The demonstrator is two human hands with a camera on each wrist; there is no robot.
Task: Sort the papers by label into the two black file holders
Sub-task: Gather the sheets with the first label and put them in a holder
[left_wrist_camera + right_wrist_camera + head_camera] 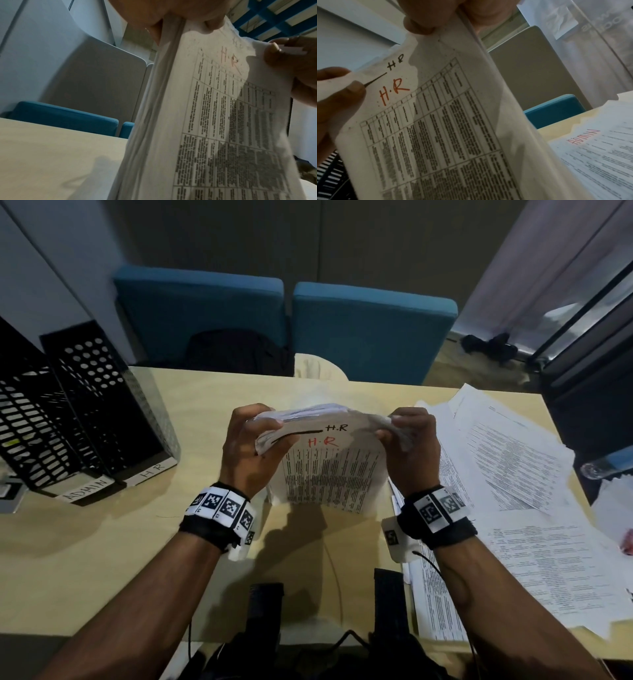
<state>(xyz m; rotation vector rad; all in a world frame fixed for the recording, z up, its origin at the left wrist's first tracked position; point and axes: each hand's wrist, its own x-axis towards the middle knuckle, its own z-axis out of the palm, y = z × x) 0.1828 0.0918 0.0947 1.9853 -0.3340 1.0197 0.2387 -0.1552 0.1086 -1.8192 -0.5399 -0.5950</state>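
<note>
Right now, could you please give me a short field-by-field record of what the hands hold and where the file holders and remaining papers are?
held item: stack of papers, upright on the table
front sheet label: H.R in red, HR in black
left hand: grips the stack's top left corner
right hand: grips the top right corner
HR holder: black, at the left
ADMIN holder: left of the HR holder
loose papers: spread at the right; one marked ADMIN
</note>
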